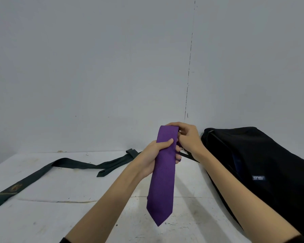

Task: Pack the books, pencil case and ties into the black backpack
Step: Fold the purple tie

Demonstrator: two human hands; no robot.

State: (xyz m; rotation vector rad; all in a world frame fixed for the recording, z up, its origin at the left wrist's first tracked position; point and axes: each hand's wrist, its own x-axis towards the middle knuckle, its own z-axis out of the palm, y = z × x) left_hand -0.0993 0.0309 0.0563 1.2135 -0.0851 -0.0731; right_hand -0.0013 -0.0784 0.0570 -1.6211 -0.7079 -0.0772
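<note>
A purple tie (162,181) hangs folded in the air above the table, its pointed end down. My left hand (158,155) grips it around the middle, thumb across the front. My right hand (188,137) pinches the folded top of the tie. A dark green tie (74,165) with a crest lies stretched across the white table (77,216) on the left. The black backpack (263,169) lies on the table to the right, close to my right forearm. No books or pencil case are in view.
A plain grey wall (112,67) stands right behind the table. A black strap (188,156) of the backpack runs behind my hands. The table surface is scuffed and stained.
</note>
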